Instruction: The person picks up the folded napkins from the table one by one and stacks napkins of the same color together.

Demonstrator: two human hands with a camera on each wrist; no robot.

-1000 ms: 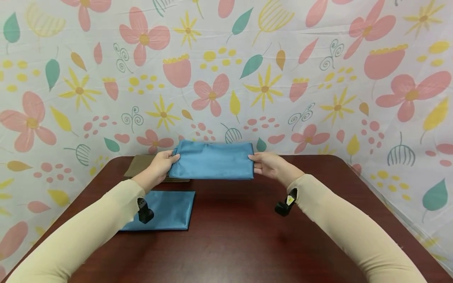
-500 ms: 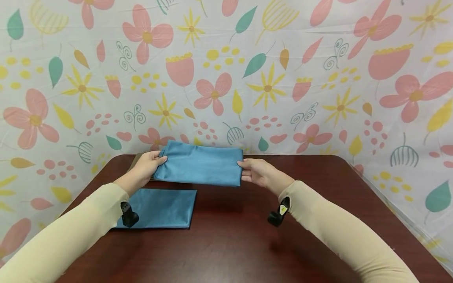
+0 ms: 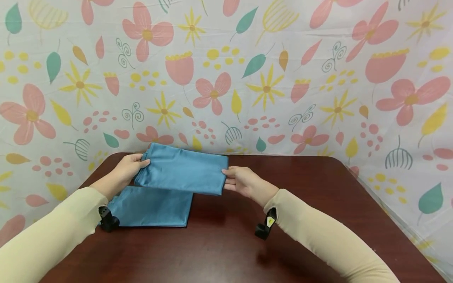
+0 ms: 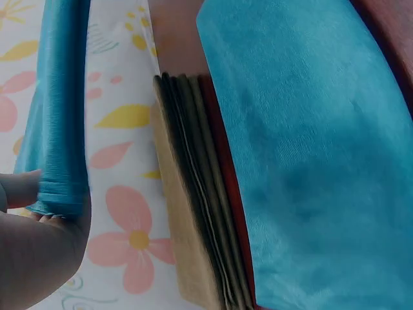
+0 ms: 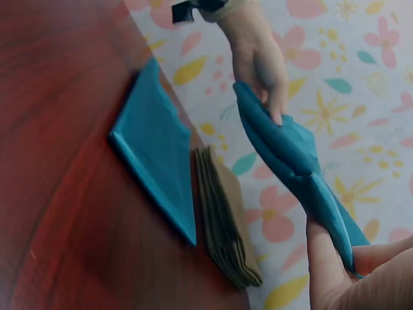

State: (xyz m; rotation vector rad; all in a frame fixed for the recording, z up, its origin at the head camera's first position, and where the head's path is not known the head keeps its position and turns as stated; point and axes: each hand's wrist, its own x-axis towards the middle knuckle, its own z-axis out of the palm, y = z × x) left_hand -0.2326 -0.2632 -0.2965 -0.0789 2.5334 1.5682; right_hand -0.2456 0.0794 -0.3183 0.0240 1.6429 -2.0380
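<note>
A folded blue cloth hangs in the air over the table, stretched between both hands. My left hand pinches its left end, thumb on top. At the other end, my right hand pinches the edge between thumb and fingers. Below it, a second folded blue cloth lies flat on the table, its upper part covered by the held one in the head view. Behind that lies a stack of folded brown cloth, seen in both wrist views but hidden in the head view.
The dark red-brown table has rounded far corners. A white flower-print curtain hangs right behind its far edge. A small black wrist camera sits on the left cuff, another black camera on the right.
Both hands have carried the held blue cloth leftward and slightly nearer, its right end tilting lower. It now overlaps the blue cloth on the table and hides the brown stack in the head view.
</note>
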